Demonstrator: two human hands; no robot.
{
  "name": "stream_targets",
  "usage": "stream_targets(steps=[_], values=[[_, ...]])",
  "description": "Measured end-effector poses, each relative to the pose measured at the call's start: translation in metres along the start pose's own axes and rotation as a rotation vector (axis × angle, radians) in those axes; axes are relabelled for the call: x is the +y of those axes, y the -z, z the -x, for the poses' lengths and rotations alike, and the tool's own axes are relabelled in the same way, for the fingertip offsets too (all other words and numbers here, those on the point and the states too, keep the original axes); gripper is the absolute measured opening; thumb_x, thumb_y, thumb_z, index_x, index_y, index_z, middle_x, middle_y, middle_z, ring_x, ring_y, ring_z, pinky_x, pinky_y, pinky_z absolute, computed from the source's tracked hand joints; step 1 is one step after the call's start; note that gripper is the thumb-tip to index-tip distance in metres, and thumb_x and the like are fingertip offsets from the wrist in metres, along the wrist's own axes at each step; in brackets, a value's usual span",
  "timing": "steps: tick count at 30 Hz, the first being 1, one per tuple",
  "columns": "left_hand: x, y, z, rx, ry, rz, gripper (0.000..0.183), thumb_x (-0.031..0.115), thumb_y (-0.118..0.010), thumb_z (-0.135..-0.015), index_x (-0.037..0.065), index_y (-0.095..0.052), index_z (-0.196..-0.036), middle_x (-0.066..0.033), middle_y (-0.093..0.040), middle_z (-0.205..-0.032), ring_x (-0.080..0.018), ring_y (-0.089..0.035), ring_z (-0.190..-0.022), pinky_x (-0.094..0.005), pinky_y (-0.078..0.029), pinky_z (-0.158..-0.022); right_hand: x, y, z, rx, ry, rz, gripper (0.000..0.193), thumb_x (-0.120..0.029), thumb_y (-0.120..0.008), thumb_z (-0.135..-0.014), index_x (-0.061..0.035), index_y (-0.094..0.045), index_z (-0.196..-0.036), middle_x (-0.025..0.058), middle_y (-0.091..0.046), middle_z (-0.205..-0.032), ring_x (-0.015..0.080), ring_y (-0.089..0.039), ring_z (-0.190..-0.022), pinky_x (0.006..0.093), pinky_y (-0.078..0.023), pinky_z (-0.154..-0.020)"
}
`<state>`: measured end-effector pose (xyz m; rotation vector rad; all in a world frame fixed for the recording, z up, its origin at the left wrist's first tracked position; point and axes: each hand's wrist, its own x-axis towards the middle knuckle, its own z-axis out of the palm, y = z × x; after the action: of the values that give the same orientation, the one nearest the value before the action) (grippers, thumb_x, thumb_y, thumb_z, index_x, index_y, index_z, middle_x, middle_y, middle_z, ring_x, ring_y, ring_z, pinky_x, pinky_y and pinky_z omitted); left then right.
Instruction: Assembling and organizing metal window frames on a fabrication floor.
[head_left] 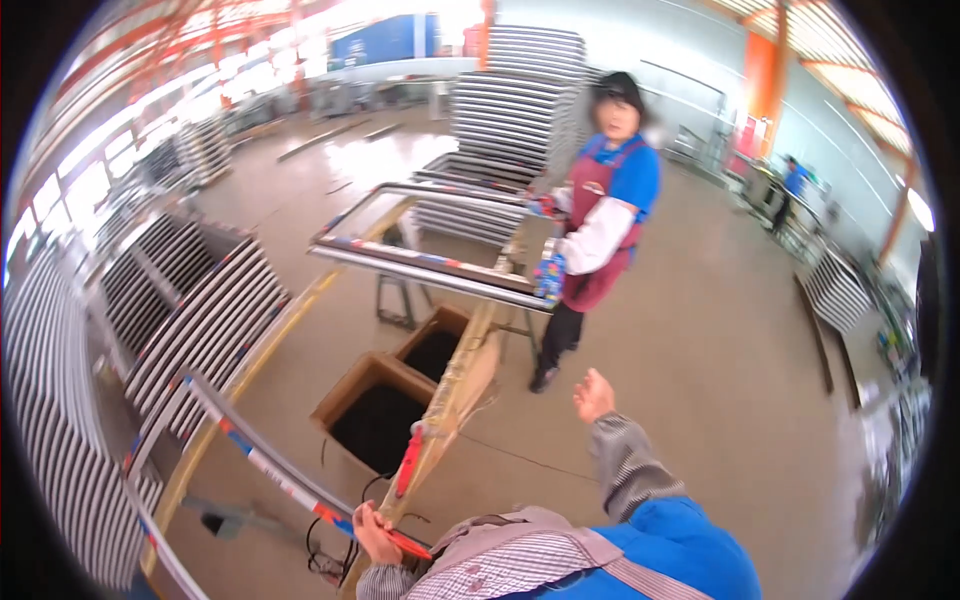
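My left hand (376,536) is closed at the near end of a grey metal frame (265,455) that has blue, red and white tape along its side. An orange-red tool handle (408,544) sticks out beside that palm; whether the hand holds it too is unclear. My right hand (594,396) is held out over the floor, fingers loosely bent and apart, with nothing in it. Between the hands, a red-handled tool (409,462) rests on a narrow wooden rail (455,385).
Facing me, a person in a maroon apron (602,205) holds another taped frame (430,268) over the rails. Cardboard boxes (335,400) with dark contents stand below. Stacked frames rise at left (205,300) and behind (515,100). Cables (325,545) hang near my left hand.
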<state>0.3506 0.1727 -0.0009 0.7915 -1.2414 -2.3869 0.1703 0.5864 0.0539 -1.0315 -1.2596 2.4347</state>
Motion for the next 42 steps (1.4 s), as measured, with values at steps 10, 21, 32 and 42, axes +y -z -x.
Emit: stream_targets(steps=[10, 21, 32, 42], values=[[-0.006, 0.000, -0.002, -0.044, -0.029, -0.028, 0.011, 0.017, -0.044, -0.093, 0.007, -0.049, -0.090, 0.0042, -0.034, -0.054, -0.0043, -0.032, -0.045, -0.0188, -0.029, -0.040, -0.001, 0.006, -0.014, 0.034, -0.105, -0.163, 0.026, -0.031, -0.051, -0.087, -0.0100, -0.045, -0.102, 0.0022, -0.046, -0.095, 0.0210, -0.048, -0.085, 0.0352, -0.037, -0.076], [-0.005, 0.007, -0.004, -0.015, -0.019, -0.044, 0.012, 0.018, -0.043, -0.093, 0.008, -0.049, -0.090, 0.0039, -0.034, -0.054, -0.0050, -0.032, -0.045, -0.0195, -0.029, -0.041, -0.076, -0.035, 0.114, -0.830, 0.047, -0.191, 0.029, -0.029, -0.052, -0.089, -0.0110, -0.053, -0.112, 0.0019, -0.053, -0.073, 0.0144, -0.051, -0.067, 0.0292, -0.041, -0.062], [-0.001, 0.000, -0.001, -0.062, 0.001, -0.022, 0.010, 0.014, -0.045, -0.093, 0.007, -0.051, -0.090, 0.0034, -0.037, -0.057, -0.0049, -0.033, -0.046, -0.0196, -0.030, -0.041, -0.153, -0.086, 0.233, -1.917, 0.627, -0.401, 0.080, -0.029, -0.066, -0.081, -0.0184, -0.015, -0.141, 0.0001, -0.053, -0.059, 0.0096, -0.045, -0.044, 0.0285, -0.034, -0.044], [0.011, -0.008, 0.011, 0.024, 0.079, 0.229, 0.017, 0.017, -0.050, -0.090, 0.002, -0.053, -0.098, 0.0039, -0.036, -0.056, -0.0046, -0.033, -0.045, -0.0196, -0.029, -0.042, -0.067, -0.145, 0.182, -1.576, 0.270, 0.511, 0.040, -0.023, -0.055, -0.088, -0.0013, -0.049, -0.121, 0.0015, -0.052, -0.069, 0.0084, -0.047, -0.057, 0.0239, -0.038, -0.058]])
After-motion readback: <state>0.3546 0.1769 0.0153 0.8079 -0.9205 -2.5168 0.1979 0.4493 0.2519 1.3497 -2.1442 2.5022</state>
